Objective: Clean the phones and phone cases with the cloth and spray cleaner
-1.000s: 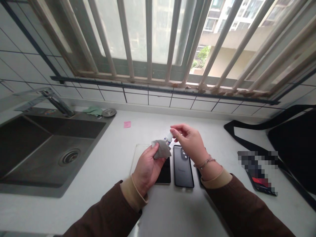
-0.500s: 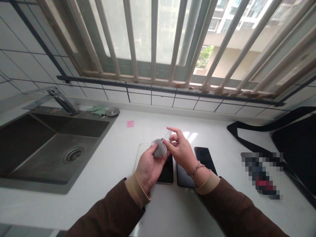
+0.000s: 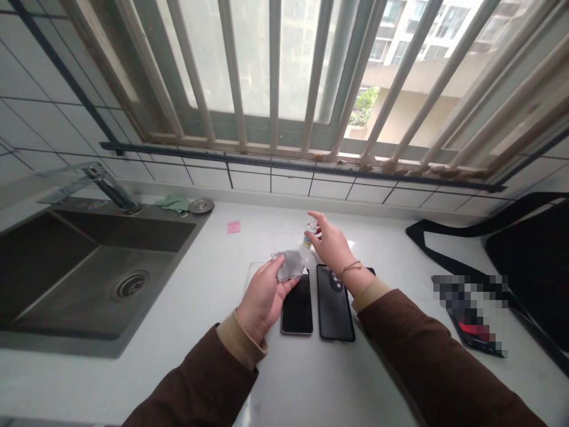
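Observation:
My left hand (image 3: 262,296) pinches a small grey cloth (image 3: 290,264) above the white counter (image 3: 213,279). Farther back, my right hand (image 3: 331,246) closes its fingers round a small white bottle (image 3: 310,230) standing on or just over the counter. Two dark phones lie side by side below my hands: one (image 3: 297,308) under the cloth, another (image 3: 334,302) to its right with its camera side up. A clear phone case (image 3: 251,274) lies partly hidden beneath my left hand. A third dark phone peeks out under my right wrist.
A steel sink (image 3: 80,267) with tap (image 3: 109,187) fills the left. A pink note (image 3: 233,226), a green cloth (image 3: 171,203) and a drain plug (image 3: 201,206) lie near the back. A black bag (image 3: 524,249) and a blurred-out item (image 3: 471,308) sit at the right.
My right hand has moved away from the cloth, back and to the right, with the small bottle. The left hand keeps the cloth and has dropped slightly.

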### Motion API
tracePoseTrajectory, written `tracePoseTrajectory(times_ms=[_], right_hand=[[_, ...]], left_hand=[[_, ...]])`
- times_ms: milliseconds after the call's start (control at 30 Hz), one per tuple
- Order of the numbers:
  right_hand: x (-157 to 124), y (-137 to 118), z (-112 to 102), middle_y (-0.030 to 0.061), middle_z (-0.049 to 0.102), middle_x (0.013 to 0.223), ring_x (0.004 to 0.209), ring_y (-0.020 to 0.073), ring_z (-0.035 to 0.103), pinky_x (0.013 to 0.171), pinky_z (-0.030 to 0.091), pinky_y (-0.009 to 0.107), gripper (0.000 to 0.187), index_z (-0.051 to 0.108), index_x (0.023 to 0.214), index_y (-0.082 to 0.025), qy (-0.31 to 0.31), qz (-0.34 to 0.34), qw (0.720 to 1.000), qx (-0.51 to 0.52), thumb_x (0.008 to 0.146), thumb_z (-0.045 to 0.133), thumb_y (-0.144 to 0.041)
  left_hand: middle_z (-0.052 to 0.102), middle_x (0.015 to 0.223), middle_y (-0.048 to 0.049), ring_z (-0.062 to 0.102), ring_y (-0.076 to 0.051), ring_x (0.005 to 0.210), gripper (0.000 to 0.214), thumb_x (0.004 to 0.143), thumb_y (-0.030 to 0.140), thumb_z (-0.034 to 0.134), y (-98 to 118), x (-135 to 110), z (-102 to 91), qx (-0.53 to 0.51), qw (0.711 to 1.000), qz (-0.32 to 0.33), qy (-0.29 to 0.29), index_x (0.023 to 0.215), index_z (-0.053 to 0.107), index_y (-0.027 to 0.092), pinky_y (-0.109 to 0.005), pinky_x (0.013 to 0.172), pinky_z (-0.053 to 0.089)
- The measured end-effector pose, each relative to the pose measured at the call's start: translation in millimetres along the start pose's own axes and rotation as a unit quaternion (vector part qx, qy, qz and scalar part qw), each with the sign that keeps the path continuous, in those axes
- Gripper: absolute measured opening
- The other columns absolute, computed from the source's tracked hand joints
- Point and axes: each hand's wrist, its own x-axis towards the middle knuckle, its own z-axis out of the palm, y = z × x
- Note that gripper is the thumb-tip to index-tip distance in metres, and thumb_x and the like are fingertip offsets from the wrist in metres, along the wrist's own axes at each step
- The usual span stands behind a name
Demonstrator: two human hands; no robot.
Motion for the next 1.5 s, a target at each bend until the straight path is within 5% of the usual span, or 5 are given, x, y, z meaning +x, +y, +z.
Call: tracePoseTrajectory(times_ms=[600,933,1033,1267,1500], right_hand=[[-77.4,-45.6,-52.5,0.0094,0.078,0.094,0.096,0.0284,0.074,0.095,0.057,0.045,0.063,0.078,0.088,-0.025,0.064,0.04,0.986,0.152,0.115,0.033,-0.059],[-118.9,-36.1,-18.1,0.007,0.079,0.102,0.09,0.0239,0.073,0.083,0.064,0.039,0.048,0.079,0.109,-0.022,-0.061,0.195,0.838,0.505,0.102,0.064,-0.067],[-115.4,-36.2,-22.6,0.0084,0.081,0.106,0.09,0.0237,0.077,0.077,0.067,0.038,0.044,0.078,0.112,-0.022,-0.015,0.248,0.792,0.557,0.099,0.07,-0.064],[-102.8,-22.2,-33.4,0.0082,0.082,0.104,0.082,0.022,0.08,0.069,0.071,0.036,0.033,0.074,0.104,-0.022,0.153,0.305,0.745,0.573,0.093,0.076,-0.053],[-104.0,-17.0,-33.7,0.0078,0.082,0.107,0.085,0.0231,0.081,0.073,0.072,0.038,0.034,0.074,0.109,-0.022,0.163,0.308,0.752,0.559,0.094,0.074,-0.052]], left_hand=[[0.082,0.121,-0.0182,0.08,-0.033,0.103,0.042,0.102,0.049,0.07,-3.0,-17.4,2.3,0.093,0.984,0.009,-0.15,0.122,0.079,0.014,-0.046,0.088,0.068],[0.079,0.126,-0.0162,0.081,-0.03,0.091,0.057,0.1,0.058,0.069,-6.5,-20.9,4.2,0.22,0.954,0.03,-0.203,0.145,0.07,0.022,-0.039,0.077,0.066],[0.081,0.091,-0.0101,0.078,-0.027,0.075,0.056,0.104,0.056,0.062,6.7,-17.9,2.1,0.432,0.875,0.149,-0.163,0.151,0.064,0.024,-0.036,0.074,0.06],[0.074,0.113,-0.0263,0.071,-0.043,0.106,0.05,0.103,0.051,0.053,60.3,-20.2,-24.0,0.864,0.426,0.216,0.158,0.126,0.068,0.009,-0.045,0.089,0.05],[0.078,0.097,-0.0215,0.075,-0.038,0.093,0.033,0.101,0.035,0.046,58.6,-24.6,-39.9,0.909,0.401,0.039,0.105,0.092,0.072,0.018,-0.04,0.072,0.044]])
